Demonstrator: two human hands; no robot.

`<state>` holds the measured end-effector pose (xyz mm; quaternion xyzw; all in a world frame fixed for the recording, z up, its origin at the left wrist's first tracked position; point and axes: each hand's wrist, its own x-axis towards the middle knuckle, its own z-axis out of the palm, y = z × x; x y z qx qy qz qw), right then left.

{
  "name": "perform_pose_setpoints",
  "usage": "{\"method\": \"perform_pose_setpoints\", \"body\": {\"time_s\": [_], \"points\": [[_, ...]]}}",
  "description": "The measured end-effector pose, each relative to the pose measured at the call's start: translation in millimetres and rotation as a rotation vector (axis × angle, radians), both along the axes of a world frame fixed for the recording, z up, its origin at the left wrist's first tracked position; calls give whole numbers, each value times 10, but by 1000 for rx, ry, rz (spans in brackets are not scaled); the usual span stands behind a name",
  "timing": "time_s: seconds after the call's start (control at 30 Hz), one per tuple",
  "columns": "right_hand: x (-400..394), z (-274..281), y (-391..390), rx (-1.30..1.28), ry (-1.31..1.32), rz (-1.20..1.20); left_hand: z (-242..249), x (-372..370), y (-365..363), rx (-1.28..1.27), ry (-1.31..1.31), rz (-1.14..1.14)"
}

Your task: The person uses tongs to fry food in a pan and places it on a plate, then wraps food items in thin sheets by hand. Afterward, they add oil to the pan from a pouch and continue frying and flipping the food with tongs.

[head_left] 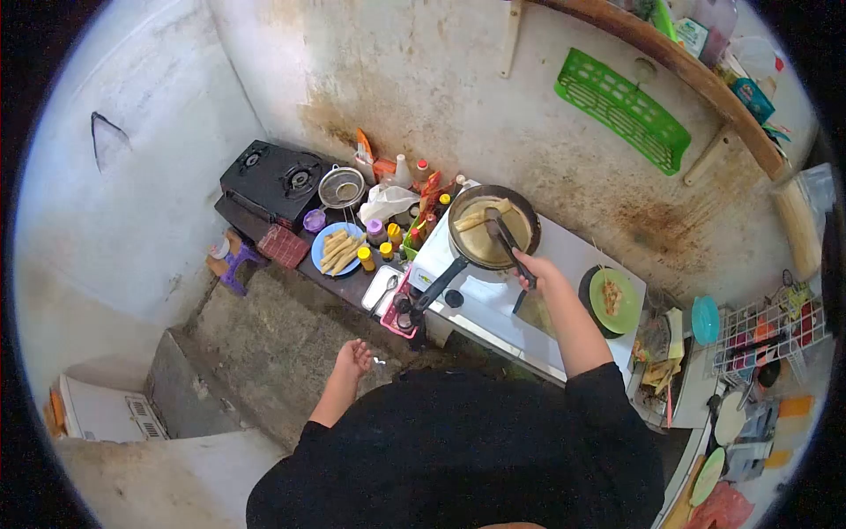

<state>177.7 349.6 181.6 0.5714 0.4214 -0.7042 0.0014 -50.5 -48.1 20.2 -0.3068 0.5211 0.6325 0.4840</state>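
My right hand (544, 273) grips a black spatula (506, 240) by its handle. Its dark head reaches into a frying pan (534, 207) and touches or lies very close to pale rolls (480, 216) in the oil. The pan sits on the white stove top (485, 300), its long black handle pointing toward me. My left hand (354, 357) hangs over the floor beside my body, fingers loosely curled and slightly apart, holding nothing visible. Left of the stove, a blue plate (319, 251) carries several rolls (340, 252).
Bottles (376, 232), a strainer (342, 187) and a pink basket (402, 322) crowd the dark low table. Behind them stands a black gas stove (273, 181). A green plate (627, 295) with food is at the right, near a wire dish rack (758, 339).
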Motion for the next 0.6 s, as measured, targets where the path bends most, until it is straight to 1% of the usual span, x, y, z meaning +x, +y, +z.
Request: {"method": "perform_pose_setpoints", "body": {"time_s": [0.17,0.3,0.4,0.5,0.6], "points": [[-198,25,-93,-17,28,-57,-56,8,134,0,-9,-9],[-238,48,-164,-53,1,-70,-40,-7,183,37,-30,-39],[-137,-35,-264,28,32,-134,-7,2,193,6,-10,-40],[61,-11,-368,151,-10,-98,0,2,161,3,-4,-49],[228,120,-515,294,-155,-74,-37,-39,147,3,-25,-91]]}}
